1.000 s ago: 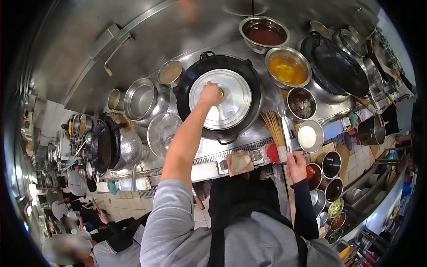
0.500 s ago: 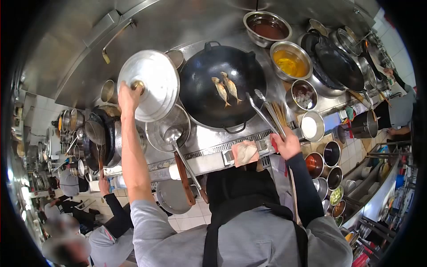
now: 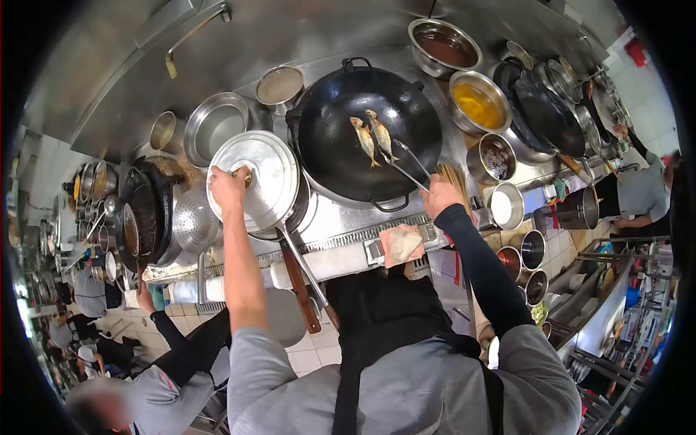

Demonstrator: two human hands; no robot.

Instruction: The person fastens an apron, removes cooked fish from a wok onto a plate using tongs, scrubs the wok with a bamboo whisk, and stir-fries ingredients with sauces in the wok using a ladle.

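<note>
Left grip point(image 3: 228, 187) clasps 1 lid point(image 3: 274, 185), partly hiding 2 handles point(image 3: 299, 290); right grip point(image 3: 442, 196) clasps tongs point(image 3: 411, 180), contact with 2 fish point(image 3: 365, 142) unclear.

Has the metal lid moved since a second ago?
Yes, the metal lid has moved off the wok, to its left, held by the left hand.

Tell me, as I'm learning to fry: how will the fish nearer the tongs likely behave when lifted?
The fish is probably slippery, as the wok beneath it gleams as if oiled. It's likely light, being slim and small beside the wok. Its narrow tail may break if the thin-armed tongs pinch there.
</note>
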